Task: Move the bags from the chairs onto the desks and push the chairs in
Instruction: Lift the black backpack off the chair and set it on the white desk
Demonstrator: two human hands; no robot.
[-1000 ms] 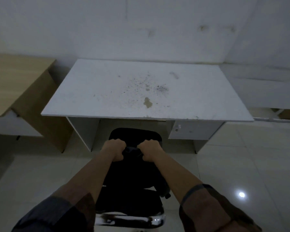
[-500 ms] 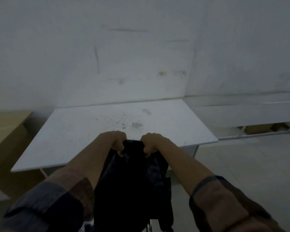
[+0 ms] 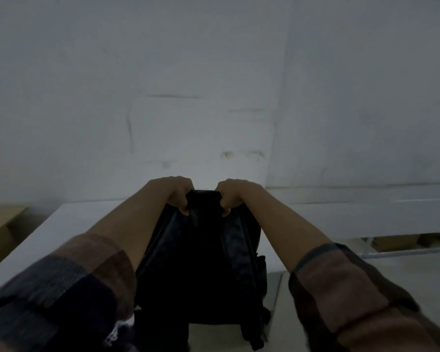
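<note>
A black backpack hangs upright in the air in front of me, over the near part of the white desk. My left hand and my right hand both grip its top, side by side, knuckles up. The bag's straps dangle at its bottom right. The bag and my arms hide most of the desk top. The chair is out of view.
A wooden desk stands at the far left. A white wall fills the upper view, meeting a side wall at the right. A low white shelf or ledge runs along the right, with boxes beneath it on the tiled floor.
Both hands have lifted the backpack off the chair and raised it up over the desk. The view has tilted up, so the chair has dropped out of sight.
</note>
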